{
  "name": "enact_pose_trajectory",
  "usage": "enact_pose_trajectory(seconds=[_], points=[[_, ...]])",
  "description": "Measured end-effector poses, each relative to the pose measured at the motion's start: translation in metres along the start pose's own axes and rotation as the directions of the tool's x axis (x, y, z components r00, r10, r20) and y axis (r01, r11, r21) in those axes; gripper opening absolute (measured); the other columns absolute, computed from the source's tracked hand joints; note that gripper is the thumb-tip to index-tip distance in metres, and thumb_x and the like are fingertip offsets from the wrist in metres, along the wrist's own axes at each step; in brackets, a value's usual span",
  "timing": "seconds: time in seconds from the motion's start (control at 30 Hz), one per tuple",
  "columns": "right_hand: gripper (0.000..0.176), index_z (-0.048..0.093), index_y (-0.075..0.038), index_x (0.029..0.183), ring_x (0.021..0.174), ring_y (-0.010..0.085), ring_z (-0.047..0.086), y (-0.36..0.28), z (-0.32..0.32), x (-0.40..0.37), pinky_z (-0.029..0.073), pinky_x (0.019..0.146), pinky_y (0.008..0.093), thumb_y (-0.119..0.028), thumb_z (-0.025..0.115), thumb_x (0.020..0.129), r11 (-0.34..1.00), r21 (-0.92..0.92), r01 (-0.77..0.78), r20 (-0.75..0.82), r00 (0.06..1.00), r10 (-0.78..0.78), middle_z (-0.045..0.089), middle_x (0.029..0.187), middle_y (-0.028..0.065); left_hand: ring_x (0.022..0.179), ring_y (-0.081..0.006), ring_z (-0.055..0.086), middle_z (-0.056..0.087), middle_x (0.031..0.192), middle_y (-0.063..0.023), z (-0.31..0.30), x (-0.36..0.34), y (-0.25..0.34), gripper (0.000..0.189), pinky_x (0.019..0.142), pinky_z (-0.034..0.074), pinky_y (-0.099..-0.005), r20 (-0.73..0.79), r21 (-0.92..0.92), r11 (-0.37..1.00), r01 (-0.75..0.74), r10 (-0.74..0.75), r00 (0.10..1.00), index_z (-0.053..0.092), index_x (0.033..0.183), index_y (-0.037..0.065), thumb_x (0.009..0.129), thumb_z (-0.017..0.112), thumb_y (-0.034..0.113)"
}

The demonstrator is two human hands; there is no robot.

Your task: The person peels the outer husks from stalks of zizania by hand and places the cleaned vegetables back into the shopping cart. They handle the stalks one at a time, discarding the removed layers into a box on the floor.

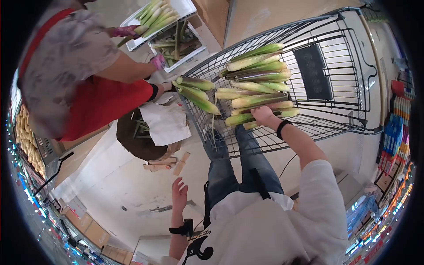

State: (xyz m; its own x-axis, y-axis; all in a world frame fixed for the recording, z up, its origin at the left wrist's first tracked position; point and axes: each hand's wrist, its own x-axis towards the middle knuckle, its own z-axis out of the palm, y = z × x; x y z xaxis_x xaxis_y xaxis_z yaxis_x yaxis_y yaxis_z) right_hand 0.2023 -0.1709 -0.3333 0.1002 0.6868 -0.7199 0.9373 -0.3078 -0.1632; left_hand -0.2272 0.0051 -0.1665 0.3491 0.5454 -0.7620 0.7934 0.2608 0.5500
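Long green and pale stalks lie side by side in a wire shopping cart. My right hand rests on the stalks nearest me, its fingers curled over one; whether it grips the stalk is hard to make out. Away from the cart, at the lower middle, my left hand is raised with its fingers apart and nothing in it. A smaller bunch of stalks lies at the cart's left end.
At the left a co-worker in a red apron reaches with gloved hands toward white crates of stalks. A round dark bin with white paper stands beside the cart. Wood pieces lie on the floor.
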Motion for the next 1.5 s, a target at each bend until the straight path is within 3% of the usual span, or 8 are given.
enact_pose_trajectory(seconds=[0.3,0.47,0.57,0.67,0.73,0.8,1.07,1.5], points=[[0.061,0.053,-0.012,0.110,0.075,0.0323,0.061,-0.019,-0.138,-0.164,0.048,0.068,0.0421,-0.051,0.065,0.065,0.973,0.227,-0.035,-0.225,0.970,0.088,0.062,0.078,0.0158,0.117,-0.0326,0.039,0.040,0.125,-0.0181,0.074,0.028,0.195,0.074,0.096,0.034,-0.0392,0.252,0.472,0.398,-0.787,0.794,0.553,0.037,0.124,0.006,0.063,0.074,0.026],[0.058,0.055,-0.013,0.107,0.087,0.0274,0.059,-0.048,-0.208,-0.237,0.047,0.076,0.0396,-0.045,0.071,0.061,0.996,0.090,-0.023,-0.390,0.919,0.056,0.062,0.088,0.0090,0.097,-0.0308,0.055,0.052,0.111,-0.0174,0.090,0.022,0.249,0.065,0.078,0.047,-0.0383,0.513,0.494,0.302,-0.816,0.656,0.553,0.043,0.114,0.004,0.064,0.073,0.033],[0.076,0.041,-0.009,0.126,0.114,0.0315,0.039,-0.056,-0.224,-0.269,0.030,0.098,0.0424,-0.027,0.075,0.060,0.987,0.159,-0.015,-0.907,0.392,0.152,0.042,0.123,0.0130,0.069,-0.0280,0.062,0.062,0.077,-0.0132,0.093,0.024,0.259,0.048,0.062,0.048,-0.0346,0.434,0.430,0.373,-0.822,0.714,0.550,0.050,0.102,0.003,0.072,0.068,0.036],[0.072,0.031,-0.003,0.130,0.113,0.0247,0.041,-0.058,-0.207,-0.261,0.032,0.097,0.0375,-0.016,0.069,0.071,0.769,0.562,0.306,-0.797,-0.048,0.602,0.043,0.122,0.0136,0.062,-0.0157,0.060,0.060,0.072,-0.0084,0.094,0.004,0.286,0.041,0.057,0.047,-0.0282,0.465,0.054,0.743,-0.667,0.573,0.675,0.051,0.100,0.000,0.077,0.065,0.031],[0.066,0.028,-0.003,0.131,0.108,0.0196,0.045,-0.073,-0.199,-0.233,0.037,0.092,0.0338,-0.019,0.063,0.077,-0.024,0.596,0.803,-0.492,0.389,0.779,0.047,0.118,0.0118,0.059,-0.0080,0.055,0.057,0.071,-0.0047,0.098,-0.024,0.307,0.037,0.054,0.045,-0.0241,0.465,-0.068,0.760,-0.646,0.597,0.653,0.051,0.099,-0.002,0.081,0.061,0.029],[0.057,0.030,-0.004,0.129,0.096,0.0197,0.054,-0.101,-0.218,-0.222,0.044,0.083,0.0321,-0.023,0.057,0.082,-0.441,0.499,0.746,-0.374,0.644,0.667,0.054,0.104,0.0119,0.058,-0.0098,0.055,0.056,0.072,-0.0045,0.097,-0.050,0.331,0.035,0.054,0.045,-0.0247,0.497,-0.107,0.745,-0.659,0.614,0.613,0.051,0.100,-0.003,0.082,0.059,0.027],[0.030,0.045,-0.006,0.099,0.077,0.0233,0.060,-0.125,-0.272,-0.250,0.050,0.070,0.0342,-0.031,0.053,0.085,-0.579,0.234,0.781,-0.408,0.620,0.670,0.058,0.083,0.0122,0.088,-0.0126,0.059,0.060,0.098,-0.0139,0.065,-0.071,0.336,0.044,0.071,0.048,-0.0257,0.562,-0.425,0.691,-0.585,0.708,0.428,0.049,0.114,-0.002,0.079,0.063,0.021],[0.022,0.052,-0.012,0.089,0.056,0.0145,0.054,-0.119,-0.260,-0.221,0.047,0.049,0.0264,-0.033,0.055,0.084,-0.564,0.466,0.682,-0.350,0.727,0.590,0.055,0.069,0.0027,0.064,-0.0298,0.061,0.062,0.070,-0.0130,0.046,-0.071,0.342,0.028,0.057,0.048,-0.0348,0.598,0.166,0.145,-0.975,0.771,0.217,0.056,0.093,0.005,0.076,0.062,0.027]])
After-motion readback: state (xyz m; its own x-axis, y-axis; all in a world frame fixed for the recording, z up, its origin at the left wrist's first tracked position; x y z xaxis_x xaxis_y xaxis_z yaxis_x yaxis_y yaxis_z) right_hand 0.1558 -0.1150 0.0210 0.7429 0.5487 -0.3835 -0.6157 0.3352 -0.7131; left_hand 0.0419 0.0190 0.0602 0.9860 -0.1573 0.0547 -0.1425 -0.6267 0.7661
